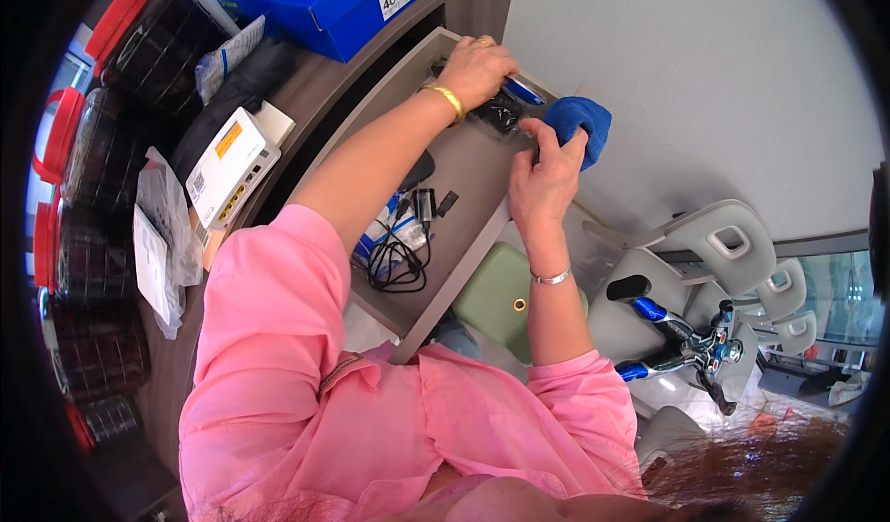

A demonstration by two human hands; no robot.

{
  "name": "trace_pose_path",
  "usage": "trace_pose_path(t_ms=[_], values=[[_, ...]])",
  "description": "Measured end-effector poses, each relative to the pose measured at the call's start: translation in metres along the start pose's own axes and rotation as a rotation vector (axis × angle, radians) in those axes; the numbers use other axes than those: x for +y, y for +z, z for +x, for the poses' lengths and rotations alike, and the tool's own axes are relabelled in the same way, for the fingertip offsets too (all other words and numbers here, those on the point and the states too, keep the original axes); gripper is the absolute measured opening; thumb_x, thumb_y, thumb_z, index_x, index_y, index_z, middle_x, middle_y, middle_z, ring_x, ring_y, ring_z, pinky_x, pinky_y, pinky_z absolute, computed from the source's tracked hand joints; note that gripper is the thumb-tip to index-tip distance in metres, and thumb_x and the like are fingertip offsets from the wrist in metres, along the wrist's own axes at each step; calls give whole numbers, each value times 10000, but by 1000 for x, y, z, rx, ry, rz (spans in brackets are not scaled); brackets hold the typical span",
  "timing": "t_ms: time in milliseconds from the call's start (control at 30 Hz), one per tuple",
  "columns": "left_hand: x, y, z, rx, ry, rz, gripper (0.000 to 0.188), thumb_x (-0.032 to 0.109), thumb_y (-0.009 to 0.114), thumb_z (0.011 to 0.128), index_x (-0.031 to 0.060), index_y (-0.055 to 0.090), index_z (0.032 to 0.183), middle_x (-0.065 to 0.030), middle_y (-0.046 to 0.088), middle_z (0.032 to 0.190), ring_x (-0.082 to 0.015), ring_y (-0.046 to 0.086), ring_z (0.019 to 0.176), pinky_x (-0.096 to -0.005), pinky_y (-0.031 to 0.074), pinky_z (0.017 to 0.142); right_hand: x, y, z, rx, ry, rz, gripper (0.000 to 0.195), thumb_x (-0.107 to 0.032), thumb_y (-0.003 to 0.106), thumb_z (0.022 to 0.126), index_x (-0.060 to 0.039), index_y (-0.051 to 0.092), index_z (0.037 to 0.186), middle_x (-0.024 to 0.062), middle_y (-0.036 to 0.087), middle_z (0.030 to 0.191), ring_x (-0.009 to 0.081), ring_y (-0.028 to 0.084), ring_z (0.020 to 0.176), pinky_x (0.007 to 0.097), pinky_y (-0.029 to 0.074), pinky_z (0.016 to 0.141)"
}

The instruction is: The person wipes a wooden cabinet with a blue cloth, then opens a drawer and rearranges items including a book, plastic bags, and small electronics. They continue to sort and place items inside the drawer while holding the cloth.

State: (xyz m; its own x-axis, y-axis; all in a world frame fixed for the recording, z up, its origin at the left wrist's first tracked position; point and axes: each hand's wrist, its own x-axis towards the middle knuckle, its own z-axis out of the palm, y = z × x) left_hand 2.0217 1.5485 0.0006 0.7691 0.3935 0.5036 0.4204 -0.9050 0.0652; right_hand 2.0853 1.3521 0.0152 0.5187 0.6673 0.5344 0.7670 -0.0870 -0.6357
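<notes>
My left hand (480, 73), with a gold bracelet, reaches into the far end of an open drawer (455, 272). Its fingertips are beside a blue-and-white item (524, 92); whether they grip it is hidden. Close below lies a black item in a clear plastic bag (499, 112). Over the drawer's right side, my right hand (546, 178) holds a bunched blue cloth (591, 129) between its fingers. Nearer me in the drawer are a black adapter (423, 205) with a coiled black cable (396, 272), a small black piece (448, 203) and blue-and-white packets (410, 230).
On the wooden cabinet top (306, 77) stand a blue shoe box (334, 7), a white router (229, 167) and several red-lidded jars (160, 42). Right of the drawer are a green stool or box (494, 292), grey chairs (723, 244) and a toy figure (702, 348). A wall (660, 91) rises beyond.
</notes>
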Motion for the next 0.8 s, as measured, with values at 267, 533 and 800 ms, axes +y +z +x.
trace_pose_path(t_ms=[267, 533, 800], values=[[-14, 0, 1, -61, 83, 152, 368, 149, 648, 808, 223, 646, 1169, -22, 607, 1143, -235, 498, 1195, -425, 406, 949, 1, -1, 1, -24, 33, 10, 356, 29, 595, 716, -107, 659, 1040, 260, 473, 1159, 418, 511, 1066, 469, 481, 846], [-3, -3, -2, -459, -104, 51, 338, 147, 601, 874, 176, 590, 1211, -78, 575, 1166, -290, 533, 1157, -451, 409, 949, -2, -1, -1, -34, 22, 6, 347, 23, 593, 726, -110, 660, 1040, 260, 465, 1176, 421, 510, 1067, 476, 477, 851], [2, -76, -49, -377, -466, 25, 484, 294, 718, 798, 87, 581, 1213, -154, 632, 1123, -333, 587, 1097, -411, 478, 916, 2, -1, 2, -26, 43, 19, 340, 23, 593, 720, -104, 663, 1027, 242, 472, 1153, 417, 513, 1062, 479, 485, 831]])
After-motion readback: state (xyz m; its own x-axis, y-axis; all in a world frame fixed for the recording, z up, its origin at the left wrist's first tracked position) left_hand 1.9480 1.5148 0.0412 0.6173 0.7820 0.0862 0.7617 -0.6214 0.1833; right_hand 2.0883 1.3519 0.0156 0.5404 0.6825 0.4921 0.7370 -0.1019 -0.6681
